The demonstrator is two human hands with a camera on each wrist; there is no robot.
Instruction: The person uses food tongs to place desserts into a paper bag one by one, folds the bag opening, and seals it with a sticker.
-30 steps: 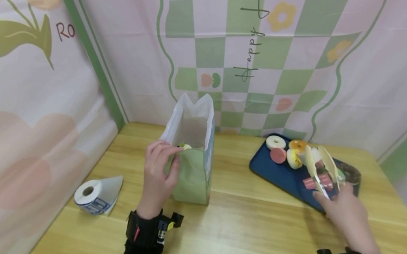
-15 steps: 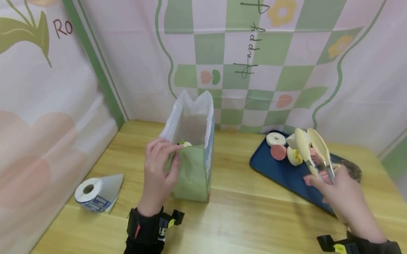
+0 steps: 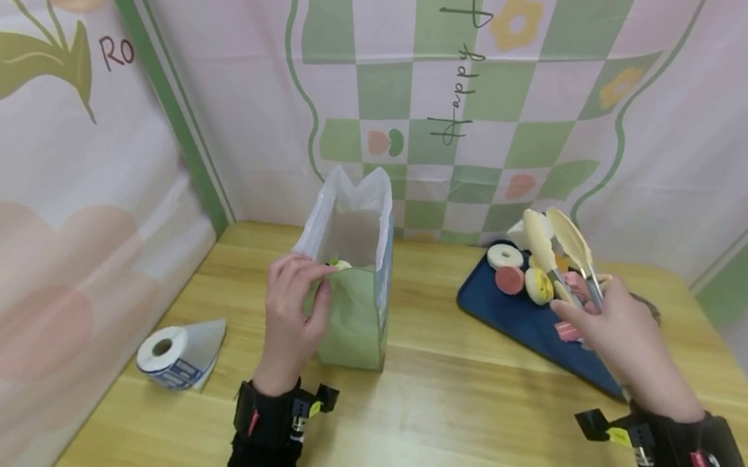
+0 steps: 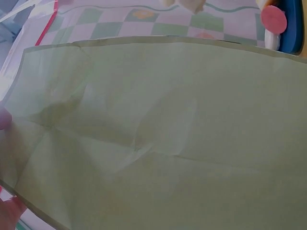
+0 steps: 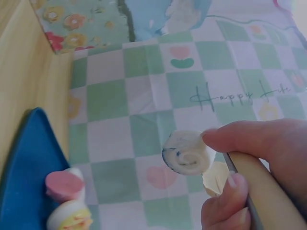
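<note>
The person's left hand [image 3: 289, 314] pinches the near rim of a green paper bag [image 3: 353, 322], which stands upright on the wooden bench [image 3: 463, 430] with its mouth held open; a white liner rises above the green paper at the back. Something small, pale and yellow-green peeps out at the rim just beside the fingertips (too little of it shows to say what it is). The left wrist view is almost filled by the bag's creased green side [image 4: 163, 134], with a fingertip at its left edge.

The right hand [image 3: 614, 333] is lifted above the blue tray [image 3: 521, 324] and grips a pair of cream-coloured tongs [image 3: 557, 255], fingers and thumb curled round the arms. The tong tips point up and away, and they clamp a small white roll [image 5: 187, 152] with a dark swirl on its end, which shows best from the right wrist. The roll is clear of the tray, up in the air in front of the checked backdrop.

On the tray lie a white ring-shaped piece [image 3: 504, 257], a pink disc [image 3: 509, 280] and a yellow-faced round piece [image 3: 537, 285], close together near the far end. A roll of white labels [image 3: 176, 356] rests on the bench to the left, well apart from the bag.
</note>
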